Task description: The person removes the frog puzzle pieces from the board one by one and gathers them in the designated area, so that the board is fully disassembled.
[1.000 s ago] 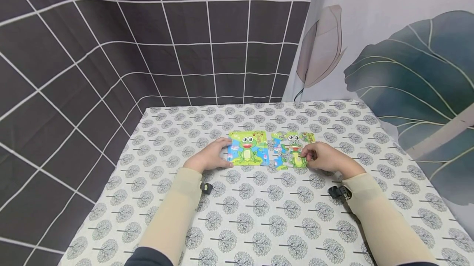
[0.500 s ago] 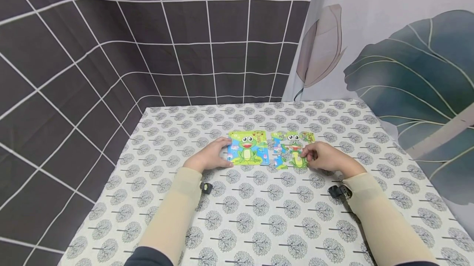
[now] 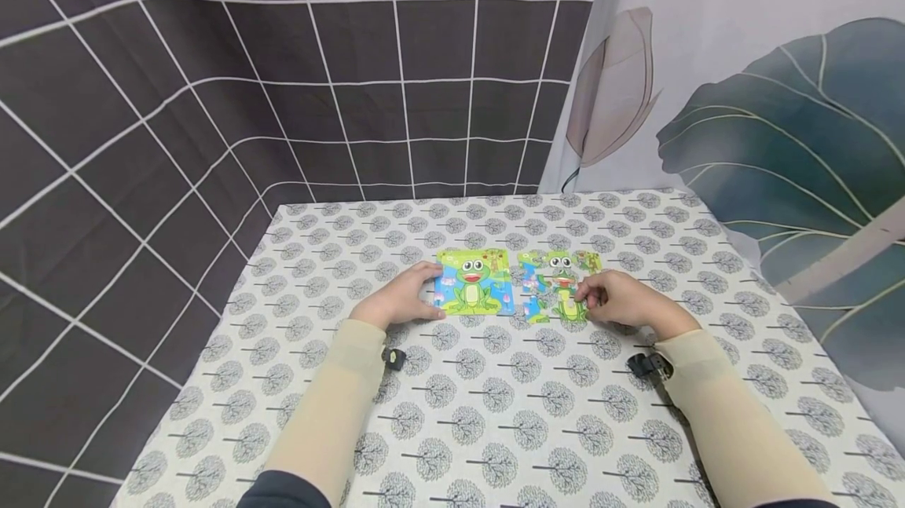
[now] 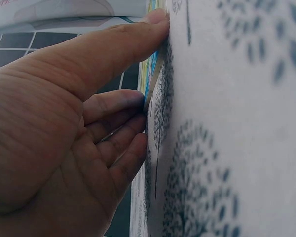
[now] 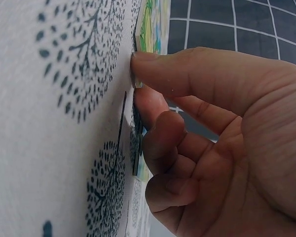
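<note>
A finished-looking frog picture puzzle [image 3: 472, 288] lies flat on the table in the head view. My left hand [image 3: 403, 294] rests at its left side, fingertips at the edge and thumb by the near corner. To the right is a second frog puzzle [image 3: 566, 308] with gaps, the tablecloth showing between its pieces. My right hand [image 3: 618, 300] is at its right side, thumb and index finger pinching the edge of a puzzle piece [image 5: 147, 29], the other fingers curled in the right wrist view. Much of that piece is hidden behind the thumb.
The table has a white cloth [image 3: 467, 425] printed with grey trees. A dark curtain [image 3: 438, 60] with white grid lines stands behind and to the left. A leaf-patterned pale curtain [image 3: 707, 45] hangs at the right. Each wrist bears a black strap.
</note>
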Available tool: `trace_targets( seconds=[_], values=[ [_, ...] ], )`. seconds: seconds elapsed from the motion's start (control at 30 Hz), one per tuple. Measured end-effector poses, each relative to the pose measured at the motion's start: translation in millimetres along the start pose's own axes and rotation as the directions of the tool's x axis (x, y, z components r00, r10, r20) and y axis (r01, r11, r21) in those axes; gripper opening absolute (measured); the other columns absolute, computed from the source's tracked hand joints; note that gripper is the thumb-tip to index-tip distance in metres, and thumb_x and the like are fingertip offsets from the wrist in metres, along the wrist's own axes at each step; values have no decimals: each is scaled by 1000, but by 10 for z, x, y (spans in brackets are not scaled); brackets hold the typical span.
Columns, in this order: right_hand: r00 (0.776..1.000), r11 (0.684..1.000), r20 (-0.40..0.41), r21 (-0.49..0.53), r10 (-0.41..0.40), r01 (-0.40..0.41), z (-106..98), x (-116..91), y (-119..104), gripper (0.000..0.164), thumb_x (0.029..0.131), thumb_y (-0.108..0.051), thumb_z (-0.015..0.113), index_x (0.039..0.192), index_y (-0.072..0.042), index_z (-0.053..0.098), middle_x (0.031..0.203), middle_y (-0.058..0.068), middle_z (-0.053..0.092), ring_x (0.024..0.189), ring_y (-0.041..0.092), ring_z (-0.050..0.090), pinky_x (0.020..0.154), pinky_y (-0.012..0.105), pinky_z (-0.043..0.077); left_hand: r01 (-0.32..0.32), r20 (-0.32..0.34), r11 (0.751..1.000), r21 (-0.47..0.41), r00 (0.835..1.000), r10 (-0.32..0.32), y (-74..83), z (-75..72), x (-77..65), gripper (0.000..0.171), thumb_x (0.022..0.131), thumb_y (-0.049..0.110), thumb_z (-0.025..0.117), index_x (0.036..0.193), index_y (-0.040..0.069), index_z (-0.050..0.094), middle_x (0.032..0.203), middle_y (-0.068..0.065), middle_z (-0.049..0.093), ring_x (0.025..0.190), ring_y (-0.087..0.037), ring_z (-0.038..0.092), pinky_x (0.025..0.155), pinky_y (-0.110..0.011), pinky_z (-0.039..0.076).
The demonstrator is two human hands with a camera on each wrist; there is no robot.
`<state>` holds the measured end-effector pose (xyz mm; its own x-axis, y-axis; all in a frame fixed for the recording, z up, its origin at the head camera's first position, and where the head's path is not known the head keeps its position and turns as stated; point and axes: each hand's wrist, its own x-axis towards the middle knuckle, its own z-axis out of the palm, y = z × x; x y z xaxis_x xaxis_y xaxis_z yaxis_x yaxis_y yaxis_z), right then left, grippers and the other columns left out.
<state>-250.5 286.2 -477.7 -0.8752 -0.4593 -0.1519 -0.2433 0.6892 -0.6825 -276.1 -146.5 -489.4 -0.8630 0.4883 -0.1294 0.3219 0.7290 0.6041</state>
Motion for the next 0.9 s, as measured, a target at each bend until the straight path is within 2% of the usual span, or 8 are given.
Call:
trace_targets(
  seconds=[0.43, 0.63, 0.77, 0.9],
  values=[
    [1000, 1000, 4, 1, 8, -8, -13, -9, -12, 25, 82, 3, 80, 104, -7, 73, 84, 4, 62, 75, 19, 55, 66, 26, 49, -5, 6, 1000, -13, 1000, 6, 28, -23, -16, 95, 81, 32, 91, 160, 11, 43, 167, -5, 36, 151, -32, 37, 125, -52, 27],
    [1000, 1000, 1, -10, 5, -5, -25, -15, -43, 23, 85, 4, 77, 105, -8, 73, 85, 3, 62, 73, 19, 54, 65, 27, 50, -4, 4, 1000, -12, 1000, 4, 25, -17, -13, 95, 81, 33, 91, 160, 12, 43, 167, -5, 35, 151, -32, 36, 125, -52, 26],
    [999, 999, -31, -44, 12, -14, 6, 35, -92, 20, 89, -3, 77, 108, -9, 73, 85, 2, 62, 72, 18, 56, 65, 29, 52, -4, 5, 1000, -10, 1000, 4, 25, -15, -13, 95, 81, 33, 91, 160, 11, 43, 167, -5, 35, 151, -32, 36, 126, -52, 26],
    [999, 999, -47, -34, 23, -25, 59, 131, -174, 22, 91, -9, 79, 112, -8, 72, 88, 3, 62, 73, 19, 58, 64, 31, 55, 0, 8, 1000, -5, 1000, 0, 34, -18, -17, 95, 81, 33, 91, 160, 11, 43, 167, -5, 35, 151, -31, 36, 126, -51, 26]
  ],
)
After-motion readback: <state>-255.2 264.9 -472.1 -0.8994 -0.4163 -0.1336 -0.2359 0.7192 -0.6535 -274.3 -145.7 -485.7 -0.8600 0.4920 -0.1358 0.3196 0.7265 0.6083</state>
